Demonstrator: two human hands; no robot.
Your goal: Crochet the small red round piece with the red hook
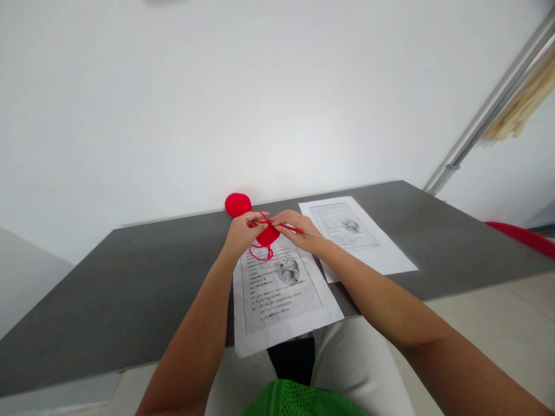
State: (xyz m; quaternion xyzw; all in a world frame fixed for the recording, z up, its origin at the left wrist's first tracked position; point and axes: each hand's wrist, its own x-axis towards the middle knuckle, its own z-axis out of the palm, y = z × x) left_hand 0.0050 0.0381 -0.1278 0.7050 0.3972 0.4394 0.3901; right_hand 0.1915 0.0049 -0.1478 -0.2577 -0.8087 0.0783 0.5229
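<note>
Between my two hands is a small piece of red crochet work (269,236), with a loop of red yarn (262,254) dangling below it. My left hand (240,232) pinches the work at its left side, and a strand of yarn runs up by the fingers. A small yellow bit shows at those fingertips. In my right hand (299,224) is a crochet hook (297,230) with a red grip and a thin metal shaft pointing back toward my wrist. Its working tip is hidden in the yarn. Just behind my left hand, a ball of red yarn (238,204) rests near the wall.
Under my hands lies a printed sheet (260,332), overhanging the front edge of the dark grey table (165,277). A second printed sheet (390,257) lies to the right. The white wall (277,104) borders the table's back. Something red (520,236) stands past the right edge.
</note>
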